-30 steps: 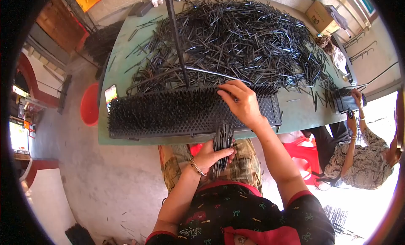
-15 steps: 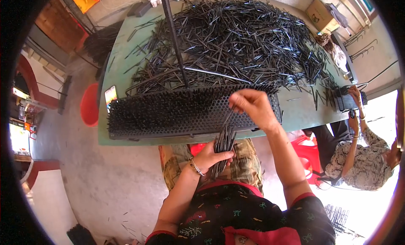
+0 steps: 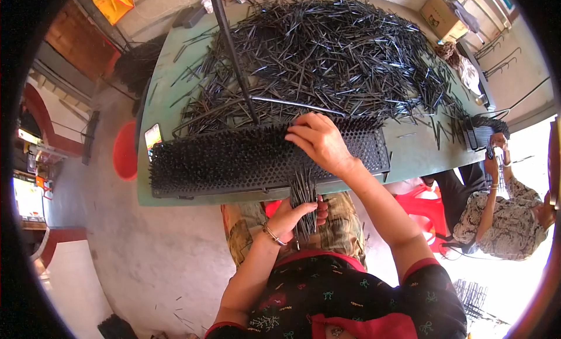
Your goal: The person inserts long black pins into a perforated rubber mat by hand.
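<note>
My left hand (image 3: 286, 218), with a bracelet at the wrist, is closed round a bundle of thin black rods (image 3: 302, 190) just off the table's near edge, above my lap. A long black perforated board (image 3: 362, 155) lies along that edge. Short black rods (image 3: 210, 164) stand upright in its holes, densely on the left and along the back; bare holes show at the front right. Over the middle of the board, my right hand (image 3: 320, 141) pinches at the standing rods. What lies between its fingertips is too small to make out.
A big heap of loose black rods (image 3: 345, 58) covers the green table (image 3: 166, 99). A metal bar frame (image 3: 236, 61) rises behind the board. A phone (image 3: 153, 136) lies at the left, near a red tub (image 3: 125, 152). Another person (image 3: 505, 222) works at the right with a smaller rack.
My right hand has moved left and away from me, from above the bundle to the board's standing rods. The left hand keeps its hold on the bundle, slightly farther left.
</note>
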